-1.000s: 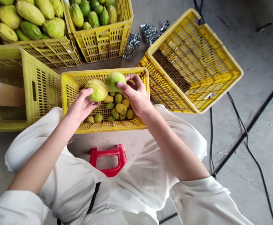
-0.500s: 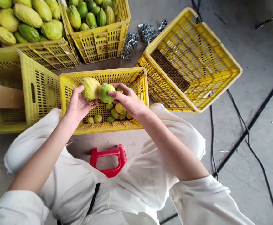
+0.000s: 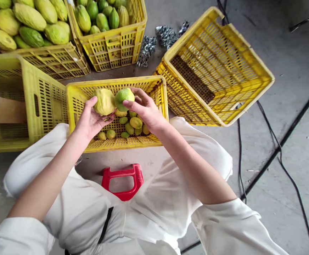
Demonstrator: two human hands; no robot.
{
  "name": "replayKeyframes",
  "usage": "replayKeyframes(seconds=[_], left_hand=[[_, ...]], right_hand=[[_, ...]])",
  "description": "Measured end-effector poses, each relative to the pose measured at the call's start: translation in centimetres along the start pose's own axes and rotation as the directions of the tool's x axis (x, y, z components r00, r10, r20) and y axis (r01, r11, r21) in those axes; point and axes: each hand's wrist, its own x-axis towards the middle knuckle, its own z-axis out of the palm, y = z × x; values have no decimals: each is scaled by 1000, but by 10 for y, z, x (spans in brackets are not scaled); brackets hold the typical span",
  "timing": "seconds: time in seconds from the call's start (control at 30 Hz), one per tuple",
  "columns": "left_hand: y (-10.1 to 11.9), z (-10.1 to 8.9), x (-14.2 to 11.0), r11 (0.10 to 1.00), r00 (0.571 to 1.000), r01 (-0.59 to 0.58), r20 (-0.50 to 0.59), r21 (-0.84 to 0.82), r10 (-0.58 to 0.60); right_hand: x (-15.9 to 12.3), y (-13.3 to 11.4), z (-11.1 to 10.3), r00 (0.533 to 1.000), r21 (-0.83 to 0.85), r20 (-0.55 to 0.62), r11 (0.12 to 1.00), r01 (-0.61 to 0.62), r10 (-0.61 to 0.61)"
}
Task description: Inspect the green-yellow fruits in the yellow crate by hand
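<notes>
My left hand (image 3: 90, 119) is closed around a lumpy yellow papaya (image 3: 104, 102), thumb on its left side and fingers beneath. A smaller green papaya (image 3: 123, 99) sits in my right hand (image 3: 151, 115), whose thumb lies across its front; part of the fingers is hidden behind it. The two fruits are side by side, close together, above a yellow plastic crate (image 3: 96, 83) between my knees. On the floor of that crate lie several small yellow-green fruits (image 3: 135, 123), mostly toward the right, some partly covered by my right hand.
Two crates at the upper left hold larger yellow papayas (image 3: 31, 17) and green papayas (image 3: 102, 22). Left of me, a crate (image 3: 49, 102) contains a cardboard piece (image 3: 11, 110). A tilted crate (image 3: 223, 71) stands right. Black cables (image 3: 290, 138) cross the floor; a red stool (image 3: 126, 195) shows below.
My right hand has shifted slightly up and right with the green papaya, turning it a little. More small fruits now show beneath. The yellow papaya has moved only slightly.
</notes>
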Motion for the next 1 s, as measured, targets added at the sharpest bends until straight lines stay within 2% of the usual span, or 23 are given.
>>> replayKeyframes(seconds=[0.27,0.5,0.6,0.77,0.9,1.0], left_hand=[[1,-4,3,999,999,-42,0,-28,42],[7,2,-1,999,999,2,-43,-39,-4],[8,2,-1,999,999,-17,-36,-49,16],[5,5,-7,998,999,-38,-21,-48,37],[3,5,-7,994,996,-88,-23,-62,86],[1,1,0,993,996,-89,-25,-82,87]], right_hand=[[4,12,-2,997,12,-74,1000,-9,10],[2,4,1,1000,26,-7,999,28,-28],[3,10,1,999,35,-29,999,22,-21],[6,13,1,993,7,-77,996,92,-92],[3,3,2,998,15,-40,998,55,-55],[3,4,1,999,8,-31,999,40,-39]])
